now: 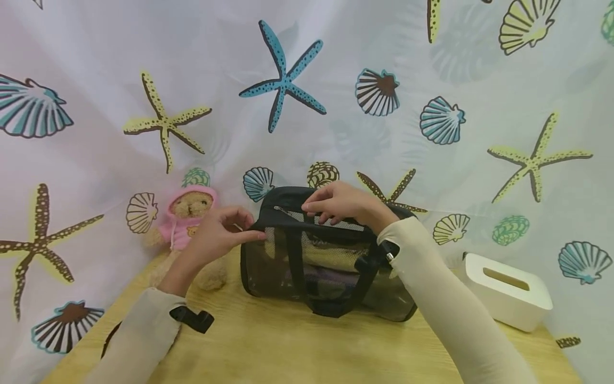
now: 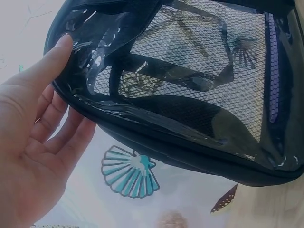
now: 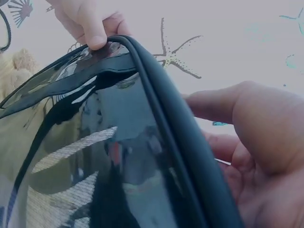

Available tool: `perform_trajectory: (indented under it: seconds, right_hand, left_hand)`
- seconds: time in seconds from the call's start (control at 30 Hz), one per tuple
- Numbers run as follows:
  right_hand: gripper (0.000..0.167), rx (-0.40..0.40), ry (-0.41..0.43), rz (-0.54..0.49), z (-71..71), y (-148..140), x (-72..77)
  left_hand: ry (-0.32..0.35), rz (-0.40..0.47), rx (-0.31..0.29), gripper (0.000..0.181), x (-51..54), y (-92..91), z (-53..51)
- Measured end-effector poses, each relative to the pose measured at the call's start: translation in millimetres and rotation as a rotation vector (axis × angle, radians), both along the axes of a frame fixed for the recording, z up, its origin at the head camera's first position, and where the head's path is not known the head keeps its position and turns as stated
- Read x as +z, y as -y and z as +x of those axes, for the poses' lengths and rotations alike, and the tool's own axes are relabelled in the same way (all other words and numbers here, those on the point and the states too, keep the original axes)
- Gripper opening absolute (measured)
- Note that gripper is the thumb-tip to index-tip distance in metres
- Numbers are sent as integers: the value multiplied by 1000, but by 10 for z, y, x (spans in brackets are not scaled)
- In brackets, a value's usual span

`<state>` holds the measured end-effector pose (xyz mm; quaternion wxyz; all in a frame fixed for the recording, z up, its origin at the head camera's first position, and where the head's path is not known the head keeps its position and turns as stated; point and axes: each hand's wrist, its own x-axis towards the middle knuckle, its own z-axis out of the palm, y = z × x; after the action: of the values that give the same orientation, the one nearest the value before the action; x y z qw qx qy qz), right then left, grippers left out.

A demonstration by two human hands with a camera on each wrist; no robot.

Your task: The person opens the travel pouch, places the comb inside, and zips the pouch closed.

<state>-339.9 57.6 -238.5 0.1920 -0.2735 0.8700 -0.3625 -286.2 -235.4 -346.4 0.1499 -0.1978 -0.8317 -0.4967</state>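
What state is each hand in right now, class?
Left hand: closed, pinching the bag.
Right hand: fingers bent at the bag's top; whether it holds anything cannot be told.

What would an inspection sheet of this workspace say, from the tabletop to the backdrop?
Surface: light wood-grain table.
Job's things: black-trimmed bag with see-through panels, mesh and handles; something purple shows through its front.
Clutter: plush bear in a pink hoodie, left of the bag; white box with a slotted top, to its right.
Hands: left hand pinches the bag's top left corner; right hand is at its top, fingers partly hidden in the right wrist view, so its grip is unclear.
Cables: nothing seen that is clearly one.
Surroundings: white cloth printed with starfish and shells.
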Motion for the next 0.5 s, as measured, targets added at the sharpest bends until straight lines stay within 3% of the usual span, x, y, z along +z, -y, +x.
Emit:
perform_trajectory:
  seconds: [0.1, 0.3, 0.5]
  right_hand:
    - [30, -30, 32, 17, -19, 84, -46]
    - [33, -88, 7, 87, -14, 266, -98]
    - [31, -116, -41, 152, -13, 397, -114]
  left_hand:
    - [13, 27, -2, 25, -81, 12, -12]
    - [10, 75, -16, 21, -152, 19, -37]
    - [-16, 143, -90, 17, -168, 8, -68]
